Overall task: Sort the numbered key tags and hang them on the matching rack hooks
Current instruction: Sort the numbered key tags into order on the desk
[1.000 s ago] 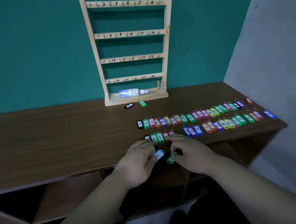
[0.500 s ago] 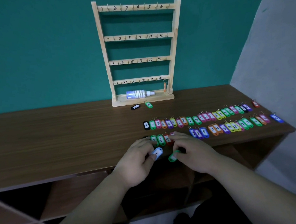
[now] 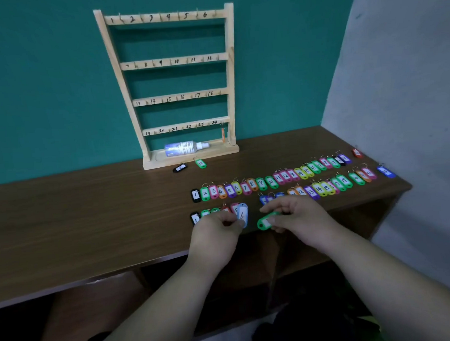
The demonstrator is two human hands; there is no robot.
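A wooden rack (image 3: 165,17) with four rows of hooks numbered 1 to 24 stands against the teal wall. Several coloured numbered key tags lie in two long rows (image 3: 272,181) on the brown table (image 3: 89,219). My left hand (image 3: 218,237) pinches a light blue tag marked 6 (image 3: 242,215), standing it beside a short front row of tags (image 3: 208,213). My right hand (image 3: 299,221) pinches a green tag (image 3: 266,221) just above the table's front edge. An orange tag (image 3: 223,134) hangs at hook 24.
A small spray bottle (image 3: 185,148) lies on the rack's base. A black tag (image 3: 180,168) and a green tag (image 3: 200,163) lie loose in front of the rack. A grey wall (image 3: 398,78) borders the table's right end. Open shelves sit below.
My left hand has turned the blue tag upright and moved it up beside the front row. My right hand has lifted the green tag slightly to the right. The view has shifted.
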